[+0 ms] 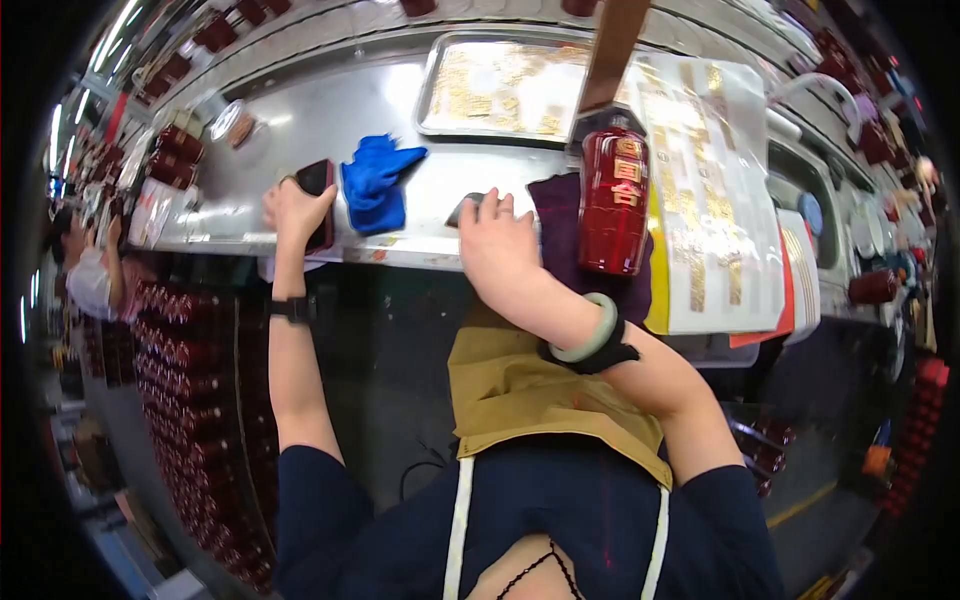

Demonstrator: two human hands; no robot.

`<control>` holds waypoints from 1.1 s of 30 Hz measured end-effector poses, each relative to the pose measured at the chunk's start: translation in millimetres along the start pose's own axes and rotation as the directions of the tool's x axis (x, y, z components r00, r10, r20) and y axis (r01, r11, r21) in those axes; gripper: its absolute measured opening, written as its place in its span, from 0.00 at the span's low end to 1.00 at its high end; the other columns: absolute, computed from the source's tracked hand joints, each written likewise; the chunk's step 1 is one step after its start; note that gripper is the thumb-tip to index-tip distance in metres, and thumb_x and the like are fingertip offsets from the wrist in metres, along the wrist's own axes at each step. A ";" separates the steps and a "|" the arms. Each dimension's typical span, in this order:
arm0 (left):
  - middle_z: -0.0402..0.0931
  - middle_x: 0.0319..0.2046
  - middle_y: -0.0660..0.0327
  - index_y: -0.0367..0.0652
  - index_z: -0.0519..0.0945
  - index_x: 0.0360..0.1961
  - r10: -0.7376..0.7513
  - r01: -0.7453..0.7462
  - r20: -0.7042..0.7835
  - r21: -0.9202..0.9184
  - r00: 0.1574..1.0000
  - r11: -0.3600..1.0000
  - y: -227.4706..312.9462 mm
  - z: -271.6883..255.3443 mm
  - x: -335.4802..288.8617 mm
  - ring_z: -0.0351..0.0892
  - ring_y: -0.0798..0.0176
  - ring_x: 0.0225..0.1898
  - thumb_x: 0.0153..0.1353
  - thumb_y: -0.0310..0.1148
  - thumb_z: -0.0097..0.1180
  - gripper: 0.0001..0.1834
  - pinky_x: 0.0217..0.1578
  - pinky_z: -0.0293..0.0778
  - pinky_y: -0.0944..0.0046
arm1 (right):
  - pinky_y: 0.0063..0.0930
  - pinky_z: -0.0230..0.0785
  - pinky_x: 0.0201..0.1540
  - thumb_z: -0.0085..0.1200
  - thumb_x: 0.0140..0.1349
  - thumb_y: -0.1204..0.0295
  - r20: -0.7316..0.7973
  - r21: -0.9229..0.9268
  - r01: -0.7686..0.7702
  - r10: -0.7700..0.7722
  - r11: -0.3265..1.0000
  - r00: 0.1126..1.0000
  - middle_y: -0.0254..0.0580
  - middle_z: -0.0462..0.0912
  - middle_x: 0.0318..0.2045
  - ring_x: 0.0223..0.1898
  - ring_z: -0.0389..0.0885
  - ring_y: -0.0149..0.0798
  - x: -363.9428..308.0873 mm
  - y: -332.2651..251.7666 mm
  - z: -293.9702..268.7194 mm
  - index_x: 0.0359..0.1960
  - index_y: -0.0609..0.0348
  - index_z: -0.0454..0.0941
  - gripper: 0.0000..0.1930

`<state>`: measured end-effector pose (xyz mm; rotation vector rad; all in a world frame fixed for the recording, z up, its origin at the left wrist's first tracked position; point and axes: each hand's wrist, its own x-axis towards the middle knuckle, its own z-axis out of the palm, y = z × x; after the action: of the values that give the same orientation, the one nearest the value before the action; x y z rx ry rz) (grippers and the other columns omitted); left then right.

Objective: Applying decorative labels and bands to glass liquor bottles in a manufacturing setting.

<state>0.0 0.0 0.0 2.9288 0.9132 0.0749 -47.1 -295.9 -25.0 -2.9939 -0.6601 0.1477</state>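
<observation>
Near counter edge (410,252): left hand (297,212) on phone (317,178) (fingers' grip unclear), right hand (500,248), fingers apart.

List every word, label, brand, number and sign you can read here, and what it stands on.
Red bottle: large gold characters down its front; I won't copy these out.
White sheet: gold strips, any marks too small to read.
Tray: gold pieces, too small and glary to read.
Phone: no text can be made out.
</observation>
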 end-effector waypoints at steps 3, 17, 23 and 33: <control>0.72 0.60 0.42 0.28 0.72 0.63 0.152 -0.224 -0.364 -0.166 0.919 0.960 15.9 -14.1 -32.9 0.63 0.37 0.67 0.55 0.51 0.72 0.44 0.68 0.60 0.42 | 0.62 0.71 0.58 0.51 0.70 0.66 -0.079 0.002 -0.076 0.076 0.997 0.994 0.67 0.70 0.68 0.63 0.74 0.62 3.7 -10.5 6.2 0.68 0.55 0.73 0.25; 0.59 0.74 0.43 0.35 0.53 0.78 0.596 -0.147 -0.148 -0.988 0.789 -0.051 149.4 12.7 -204.7 0.65 0.48 0.72 0.80 0.56 0.38 0.40 0.72 0.62 0.48 | 0.38 0.77 0.44 0.54 0.66 0.83 -0.346 0.745 0.296 -0.033 0.598 0.938 0.50 0.79 0.43 0.40 0.84 0.47 -121.7 102.3 -110.5 0.58 0.62 0.75 0.19; 0.56 0.76 0.44 0.32 0.50 0.79 0.664 0.029 -0.019 -0.998 0.748 -0.060 203.3 15.8 -224.5 0.60 0.50 0.75 0.81 0.38 0.42 0.33 0.74 0.58 0.50 | 0.27 0.73 0.52 0.49 0.72 0.83 -0.384 0.829 0.105 0.422 0.549 0.821 0.42 0.81 0.44 0.46 0.81 0.32 -116.5 208.2 -132.9 0.59 0.63 0.74 0.15; 0.57 0.76 0.50 0.35 0.48 0.80 0.674 0.433 0.213 -0.884 0.707 -0.174 248.2 1.0 -215.4 0.61 0.59 0.74 0.78 0.30 0.50 0.36 0.73 0.60 0.56 | 0.17 0.62 0.40 0.57 0.73 0.69 0.126 0.946 -0.017 0.320 -0.323 0.939 0.26 0.69 0.36 0.34 0.63 0.21 -76.9 218.2 -78.7 0.67 0.55 0.66 0.23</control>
<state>-36.7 -326.3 14.5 1.0948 0.0350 -0.2238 -17.3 -529.8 39.3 -1.2100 0.1315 0.2401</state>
